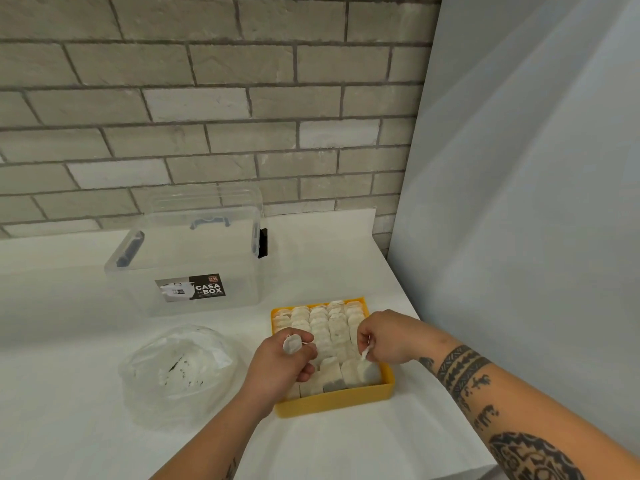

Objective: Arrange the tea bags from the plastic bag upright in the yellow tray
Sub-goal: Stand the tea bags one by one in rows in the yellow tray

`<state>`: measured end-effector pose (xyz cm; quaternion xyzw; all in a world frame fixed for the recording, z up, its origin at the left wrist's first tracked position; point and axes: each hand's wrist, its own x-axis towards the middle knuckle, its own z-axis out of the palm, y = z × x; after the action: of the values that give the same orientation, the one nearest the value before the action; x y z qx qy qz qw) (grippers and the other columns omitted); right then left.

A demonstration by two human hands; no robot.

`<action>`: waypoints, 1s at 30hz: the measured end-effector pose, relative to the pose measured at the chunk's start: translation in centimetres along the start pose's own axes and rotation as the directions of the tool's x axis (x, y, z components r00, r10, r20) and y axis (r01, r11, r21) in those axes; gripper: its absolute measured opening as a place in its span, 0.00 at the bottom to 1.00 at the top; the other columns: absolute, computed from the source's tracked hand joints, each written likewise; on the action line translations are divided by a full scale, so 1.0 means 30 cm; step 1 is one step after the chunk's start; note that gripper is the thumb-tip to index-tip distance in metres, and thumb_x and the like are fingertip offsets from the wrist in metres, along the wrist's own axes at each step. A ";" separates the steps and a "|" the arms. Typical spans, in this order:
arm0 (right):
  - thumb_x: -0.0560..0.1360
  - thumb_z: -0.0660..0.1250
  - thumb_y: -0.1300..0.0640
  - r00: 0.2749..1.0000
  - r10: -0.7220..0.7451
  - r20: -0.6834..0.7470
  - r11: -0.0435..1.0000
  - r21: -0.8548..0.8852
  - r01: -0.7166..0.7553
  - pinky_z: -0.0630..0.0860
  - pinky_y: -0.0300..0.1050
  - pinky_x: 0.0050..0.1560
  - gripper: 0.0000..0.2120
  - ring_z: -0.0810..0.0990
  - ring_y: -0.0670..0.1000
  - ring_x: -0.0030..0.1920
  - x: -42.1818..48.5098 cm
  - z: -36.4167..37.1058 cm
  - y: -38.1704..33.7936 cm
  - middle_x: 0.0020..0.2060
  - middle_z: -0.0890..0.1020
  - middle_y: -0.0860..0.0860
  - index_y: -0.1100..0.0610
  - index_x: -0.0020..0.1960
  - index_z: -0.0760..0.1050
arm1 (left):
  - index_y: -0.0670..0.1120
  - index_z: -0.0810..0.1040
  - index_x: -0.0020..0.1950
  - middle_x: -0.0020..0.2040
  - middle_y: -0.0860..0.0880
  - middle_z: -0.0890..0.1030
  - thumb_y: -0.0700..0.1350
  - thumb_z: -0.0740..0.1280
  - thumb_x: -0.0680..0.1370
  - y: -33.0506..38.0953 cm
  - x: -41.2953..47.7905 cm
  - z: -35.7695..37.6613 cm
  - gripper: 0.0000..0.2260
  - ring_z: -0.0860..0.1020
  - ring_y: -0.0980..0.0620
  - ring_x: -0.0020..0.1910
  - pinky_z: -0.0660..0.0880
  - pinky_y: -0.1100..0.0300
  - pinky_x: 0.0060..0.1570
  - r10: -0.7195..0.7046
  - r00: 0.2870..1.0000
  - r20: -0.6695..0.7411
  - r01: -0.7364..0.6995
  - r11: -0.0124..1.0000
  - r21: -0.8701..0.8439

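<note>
Pinching tea bag (369, 370) by top w/ right hand (384, 337) to seat it upright in yellow tray (332, 403), btm centre; gripping spare bag (292, 342) ready in left hand (284, 363).

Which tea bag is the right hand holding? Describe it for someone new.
Find the yellow tray on the white counter, right of the plastic bag. Look at its near right corner, below the right hand. The tea bag there is pinched at its top by that hand; its neighbours stand free in packed rows.
</note>
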<state>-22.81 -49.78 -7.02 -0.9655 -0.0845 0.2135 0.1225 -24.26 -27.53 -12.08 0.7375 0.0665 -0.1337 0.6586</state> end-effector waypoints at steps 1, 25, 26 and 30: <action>0.74 0.68 0.58 1.000 0.001 0.020 0.999 -0.047 0.000 0.72 0.39 0.45 0.08 0.76 0.47 0.48 0.003 0.007 -0.005 0.49 0.78 0.45 0.49 0.52 0.81 | 0.44 0.82 0.51 0.38 0.44 0.85 0.37 0.72 0.77 0.000 0.000 0.003 0.05 0.81 0.49 0.32 0.82 0.56 0.38 0.001 1.000 0.001 -0.001 1.000 0.010; 0.74 0.66 0.56 0.993 -0.088 -0.084 0.857 -0.514 0.032 0.76 0.48 0.47 0.08 0.70 0.54 0.58 0.040 0.093 -0.007 0.57 0.72 0.53 0.54 0.51 0.80 | 0.43 0.72 0.57 0.45 0.39 0.85 0.38 0.58 0.83 -0.007 0.007 0.006 0.05 0.80 0.43 0.35 0.80 0.52 0.38 0.015 0.997 -0.070 -0.019 0.998 -0.055; 0.74 0.67 0.56 0.992 -0.091 -0.091 0.858 -0.512 0.032 0.76 0.48 0.47 0.07 0.70 0.55 0.59 0.041 0.096 -0.005 0.58 0.72 0.53 0.54 0.51 0.80 | 0.43 0.72 0.56 0.45 0.39 0.85 0.38 0.58 0.83 -0.006 0.007 0.007 0.05 0.80 0.43 0.35 0.80 0.52 0.38 0.016 0.998 -0.068 -0.020 0.998 -0.054; 0.73 0.73 0.48 0.982 -0.079 -0.174 0.959 -0.282 0.027 0.76 0.48 0.52 0.09 0.72 0.52 0.57 0.041 0.049 0.018 0.55 0.72 0.50 0.52 0.49 0.81 | 0.43 0.73 0.57 0.44 0.42 0.86 0.39 0.59 0.84 -0.005 0.008 0.002 0.04 0.82 0.44 0.37 0.81 0.51 0.41 0.026 0.999 -0.043 -0.028 0.998 -0.061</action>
<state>-22.29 -49.74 -8.94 -0.9861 -0.1280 0.1063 -0.0015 -24.06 -27.58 -12.29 0.7204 0.0747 -0.1070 0.6811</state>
